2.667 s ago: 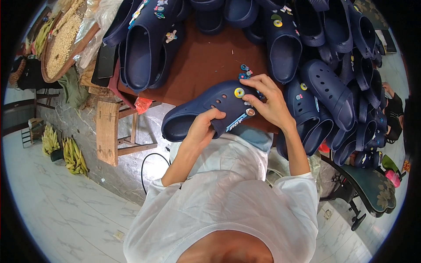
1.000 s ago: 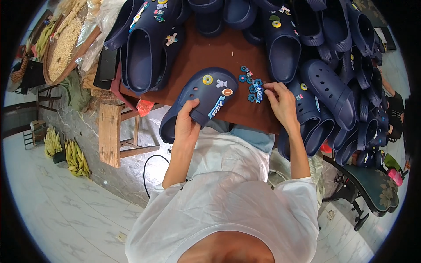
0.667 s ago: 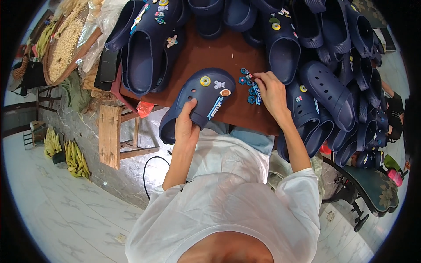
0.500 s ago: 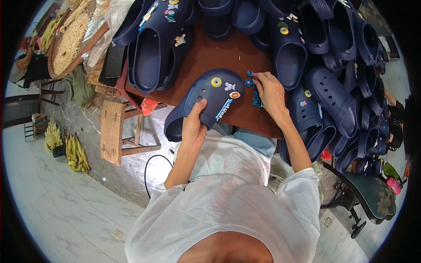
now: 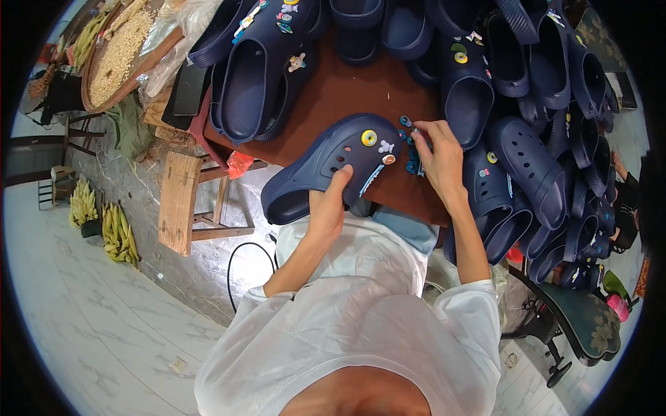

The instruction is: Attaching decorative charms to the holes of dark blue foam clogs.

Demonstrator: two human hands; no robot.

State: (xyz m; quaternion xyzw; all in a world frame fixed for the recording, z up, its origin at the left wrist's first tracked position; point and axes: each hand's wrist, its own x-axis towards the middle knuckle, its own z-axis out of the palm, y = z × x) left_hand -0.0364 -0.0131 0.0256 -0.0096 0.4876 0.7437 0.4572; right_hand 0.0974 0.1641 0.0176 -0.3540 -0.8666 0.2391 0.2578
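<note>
My left hand grips a navy clog over the table, its thumb on the vented upper and the toe tilted up to the right. A yellow ring-shaped charm, a pale animal charm, a brown ball charm and a long blue-and-white charm sit in its upper. Beyond the toe, my right hand pinches what looks like a small blue shoe charm, partly hidden by the fingertips. Several more blue charms lie in a row on the table beside that hand.
Many navy clogs are piled on the right and along the far side of the brown table. A black phone lies at its left edge, near a wooden stool. A dark patterned chair stands at right.
My left hand has turned the clog, shifting its toe rightward toward the charms. My right hand has drawn slightly back from the row, fingertips still together. The whole view has shifted a little.
</note>
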